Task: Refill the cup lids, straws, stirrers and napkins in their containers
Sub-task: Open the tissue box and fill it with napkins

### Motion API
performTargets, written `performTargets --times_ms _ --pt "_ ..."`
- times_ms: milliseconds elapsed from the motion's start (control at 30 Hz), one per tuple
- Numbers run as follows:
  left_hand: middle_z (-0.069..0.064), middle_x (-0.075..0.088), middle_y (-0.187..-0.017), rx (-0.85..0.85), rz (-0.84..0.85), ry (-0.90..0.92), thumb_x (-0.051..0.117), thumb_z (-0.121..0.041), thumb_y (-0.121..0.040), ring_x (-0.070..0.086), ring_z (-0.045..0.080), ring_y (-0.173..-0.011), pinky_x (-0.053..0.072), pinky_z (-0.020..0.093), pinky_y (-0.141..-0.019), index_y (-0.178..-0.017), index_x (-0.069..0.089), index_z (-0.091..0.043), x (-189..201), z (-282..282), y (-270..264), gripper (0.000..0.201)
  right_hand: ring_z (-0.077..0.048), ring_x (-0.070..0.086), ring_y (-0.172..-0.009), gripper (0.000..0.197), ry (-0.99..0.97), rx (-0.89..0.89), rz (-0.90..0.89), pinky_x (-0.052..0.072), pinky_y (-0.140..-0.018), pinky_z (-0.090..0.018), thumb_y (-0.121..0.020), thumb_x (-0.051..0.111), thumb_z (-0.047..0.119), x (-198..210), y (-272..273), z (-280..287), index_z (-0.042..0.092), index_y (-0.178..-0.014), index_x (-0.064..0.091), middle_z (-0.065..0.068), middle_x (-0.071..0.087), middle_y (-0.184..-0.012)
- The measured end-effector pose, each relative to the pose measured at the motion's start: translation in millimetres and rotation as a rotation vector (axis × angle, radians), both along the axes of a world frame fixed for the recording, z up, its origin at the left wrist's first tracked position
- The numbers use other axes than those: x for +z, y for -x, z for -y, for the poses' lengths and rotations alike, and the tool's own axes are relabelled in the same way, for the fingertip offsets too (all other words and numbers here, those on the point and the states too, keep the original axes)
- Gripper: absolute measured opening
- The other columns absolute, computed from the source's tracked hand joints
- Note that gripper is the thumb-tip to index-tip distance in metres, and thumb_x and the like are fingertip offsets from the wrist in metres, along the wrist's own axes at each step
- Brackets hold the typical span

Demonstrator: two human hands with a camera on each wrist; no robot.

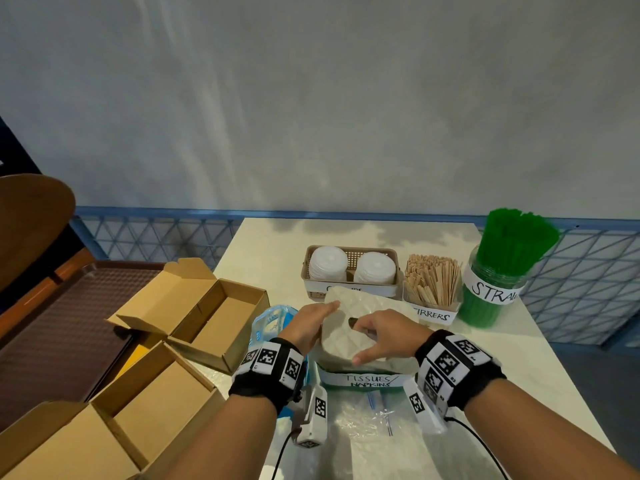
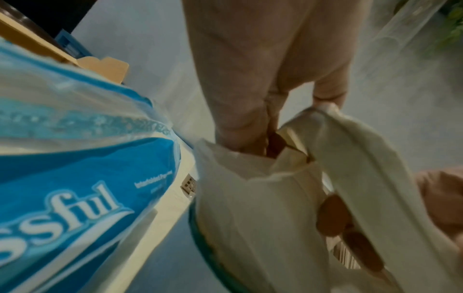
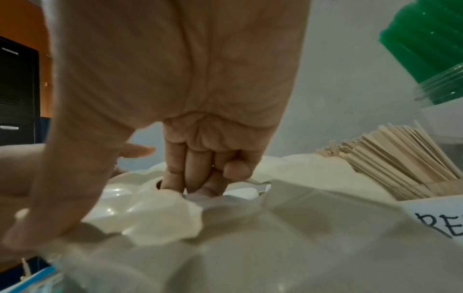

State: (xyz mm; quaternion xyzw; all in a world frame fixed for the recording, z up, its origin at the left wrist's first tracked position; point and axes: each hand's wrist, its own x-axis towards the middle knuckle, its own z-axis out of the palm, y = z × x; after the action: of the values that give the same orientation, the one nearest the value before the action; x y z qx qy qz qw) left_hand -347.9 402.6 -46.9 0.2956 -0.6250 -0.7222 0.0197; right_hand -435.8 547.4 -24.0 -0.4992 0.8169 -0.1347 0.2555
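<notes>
A container labelled TISSUES/NAPKINS [image 1: 363, 379] stands at the table's near middle under a white quilted lid [image 1: 370, 304] with a slot. My left hand [image 1: 311, 323] lies flat against the lid's left side, fingers [image 2: 240, 89] straight. The fingers of my right hand [image 1: 377, 336] hook down into the slot [image 3: 190, 174], its thumb on the lid's front edge. A white tuft of napkin [image 3: 160, 214] bulges at the slot. Behind stand a beige basket of white cup lids [image 1: 349, 268], a box of wooden stirrers [image 1: 433, 282] and a jar of green straws [image 1: 509, 258].
A blue napkin pack [image 1: 270, 320] lies just left of the container, close to my left wrist [image 2: 75, 158]. Two open cardboard boxes [image 1: 207, 313] [image 1: 138, 403] sit further left beside a brown tray [image 1: 62, 323]. Clear plastic bags [image 1: 374, 420] lie on the table's near edge.
</notes>
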Motion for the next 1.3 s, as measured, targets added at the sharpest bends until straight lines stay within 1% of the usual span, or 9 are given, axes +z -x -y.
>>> performTargets --times_ms 100,233,333,433,567,867,1033,1133,1300 --pt "0.017 0.065 -0.098 -0.038 0.023 0.201 0.055 -0.017 -0.093 0.060 0.026 -0.086 0.049 0.035 -0.081 -0.111 0.059 0.007 -4.2 -2.2 1.3 0.031 -0.006 0.031 -0.053 0.036 -0.015 0.026 -0.023 0.022 -0.052 -0.022 -0.076 0.071 0.046 1.0 0.9 1.4 0.020 -0.068 0.047 0.008 0.033 -0.059" --pt "0.008 0.058 -0.085 0.020 0.070 0.467 0.048 -0.028 -0.096 0.052 0.016 -0.072 0.040 0.019 -0.057 -0.105 0.061 0.005 -0.6 -8.2 4.2 0.036 -0.009 0.033 -0.052 0.034 0.038 0.009 0.021 0.025 -0.053 -0.021 -0.091 0.055 0.034 2.0 0.5 1.2 0.017 -0.063 0.046 0.005 0.036 -0.055" --pt "0.018 0.061 -0.103 0.025 0.138 0.564 0.045 -0.035 -0.097 0.057 0.030 -0.096 0.042 0.030 -0.077 -0.110 0.059 0.005 -1.5 -7.7 6.2 0.044 -0.007 0.054 -0.076 0.024 0.150 -0.077 0.037 0.036 -0.069 -0.018 -0.094 0.050 0.018 -2.1 -0.2 -1.0 0.016 -0.084 0.071 0.013 0.065 -0.085" --pt "0.022 0.057 -0.119 -0.015 0.218 0.597 0.044 -0.036 -0.097 0.053 0.034 -0.112 0.043 0.036 -0.094 -0.117 0.055 0.004 -5.7 -5.3 6.2 0.046 -0.006 0.062 -0.097 0.020 0.293 -0.203 -0.021 0.040 -0.087 -0.009 -0.089 0.059 0.013 -13.9 -3.3 -1.6 0.014 -0.104 0.073 0.004 0.071 -0.106" --pt "0.021 0.057 -0.122 -0.032 0.298 0.589 0.046 -0.038 -0.096 0.053 0.033 -0.114 0.043 0.037 -0.096 -0.119 0.054 0.005 -12.2 -3.3 5.6 0.049 -0.003 0.058 -0.071 0.011 0.496 -0.366 -0.015 0.043 -0.070 -0.014 -0.079 0.070 0.010 -25.5 -2.7 -4.1 0.021 -0.080 0.070 0.007 0.066 -0.076" --pt "0.017 0.053 -0.126 0.092 0.316 0.558 0.049 -0.030 -0.095 0.050 0.030 -0.118 0.040 0.031 -0.092 -0.126 0.042 0.000 -20.9 -14.9 4.9 0.043 -0.006 0.048 -0.082 0.025 0.501 -0.145 -0.089 0.035 -0.066 -0.009 -0.089 0.058 0.017 -24.5 -13.7 -2.1 0.020 -0.113 0.054 0.010 0.054 -0.097" --pt "0.015 0.054 -0.128 0.139 0.315 0.552 0.051 -0.028 -0.094 0.050 0.029 -0.119 0.040 0.031 -0.096 -0.127 0.044 -0.002 -23.6 -17.1 5.2 0.043 -0.016 0.049 -0.083 0.018 0.263 -0.217 -0.262 0.028 -0.065 -0.024 -0.089 0.058 0.032 -30.9 0.1 -9.2 0.016 -0.096 0.058 0.003 0.053 -0.088" --pt "0.014 0.055 -0.125 0.139 0.336 0.558 0.052 -0.027 -0.094 0.051 0.028 -0.117 0.041 0.031 -0.094 -0.125 0.046 -0.002 -24.7 -16.8 7.0 0.040 -0.022 0.055 -0.094 0.019 0.302 -0.165 -0.305 0.036 -0.068 -0.029 -0.095 0.048 0.025 -31.7 -4.0 -8.7 0.016 -0.110 0.056 -0.002 0.056 -0.105" --pt "0.016 0.056 -0.124 0.090 0.356 0.610 0.053 -0.028 -0.093 0.052 0.029 -0.116 0.041 0.034 -0.096 -0.123 0.047 -0.002 -27.9 -13.9 7.6 0.040 -0.016 0.051 -0.092 0.017 0.439 -0.075 -0.244 0.033 -0.071 -0.020 -0.096 0.046 0.021 -32.6 -11.8 -7.6 0.013 -0.107 0.057 -0.004 0.052 -0.107"
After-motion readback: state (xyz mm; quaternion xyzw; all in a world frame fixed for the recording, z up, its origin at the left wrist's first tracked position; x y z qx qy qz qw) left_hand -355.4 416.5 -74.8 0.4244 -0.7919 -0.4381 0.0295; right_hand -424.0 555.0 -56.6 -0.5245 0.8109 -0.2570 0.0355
